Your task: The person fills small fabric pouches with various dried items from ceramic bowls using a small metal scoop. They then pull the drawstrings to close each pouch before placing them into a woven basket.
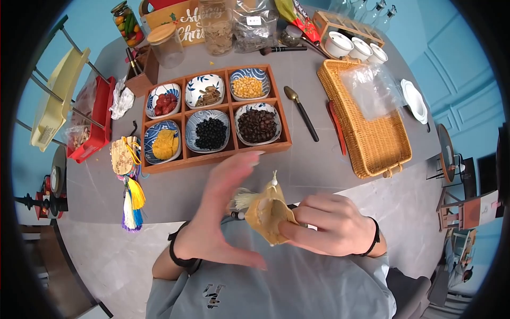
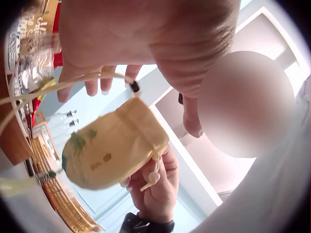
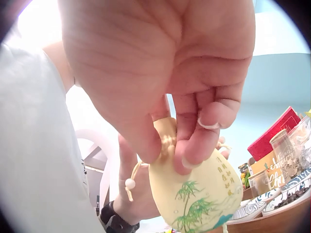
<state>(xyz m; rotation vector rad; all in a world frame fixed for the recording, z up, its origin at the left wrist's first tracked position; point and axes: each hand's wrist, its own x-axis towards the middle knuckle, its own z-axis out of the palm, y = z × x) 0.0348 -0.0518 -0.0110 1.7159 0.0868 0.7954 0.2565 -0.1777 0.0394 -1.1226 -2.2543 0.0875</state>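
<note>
In the head view a pale yellow drawstring sachet (image 1: 260, 215) hangs before the person's chest, its mouth spread and facing up. My right hand (image 1: 337, 223) pinches the rim between thumb and fingers. Beside it, my left hand (image 1: 215, 212) has thumb and fingers spread wide around the sachet's left side, holding nothing. A cream tassel (image 1: 244, 199) sticks out at the sachet's left. The right wrist view shows green bamboo and writing printed on the sachet (image 3: 199, 194). A cord with a white bead (image 2: 154, 176) dangles from it in the left wrist view.
A wooden divided tray (image 1: 218, 159) holds bowls of dried ingredients, among them black beans (image 1: 211, 133) and yellow kernels (image 1: 247, 87). To its right lie a spoon (image 1: 302, 114), red tweezers (image 1: 336, 127) and a wicker basket (image 1: 366, 154). Tasselled sachets (image 1: 127, 159) lie left.
</note>
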